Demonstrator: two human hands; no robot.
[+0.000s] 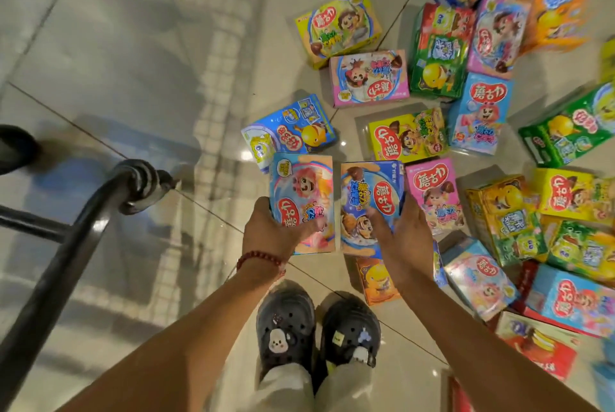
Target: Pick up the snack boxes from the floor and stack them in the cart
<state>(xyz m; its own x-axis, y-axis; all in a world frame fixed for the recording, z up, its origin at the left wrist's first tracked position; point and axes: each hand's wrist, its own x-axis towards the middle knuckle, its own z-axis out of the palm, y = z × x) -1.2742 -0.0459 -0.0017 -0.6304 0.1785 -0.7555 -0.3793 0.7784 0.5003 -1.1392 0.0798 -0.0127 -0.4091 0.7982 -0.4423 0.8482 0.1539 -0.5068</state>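
Observation:
My left hand grips a light blue and pink snack box by its near end, held above the floor. Beside it, my right hand grips a blue snack box the same way. The two boxes sit side by side in front of me, nearly touching. Several more snack boxes lie scattered on the tiled floor to the right, among them a pink one, a yellow one and a green one. The cart's dark handle bar crosses the left edge.
The cart's wire basket shows only as a blurred grid over the floor on the left. My two dark clogs stand on the tiles below the hands. An orange box lies just right of my feet.

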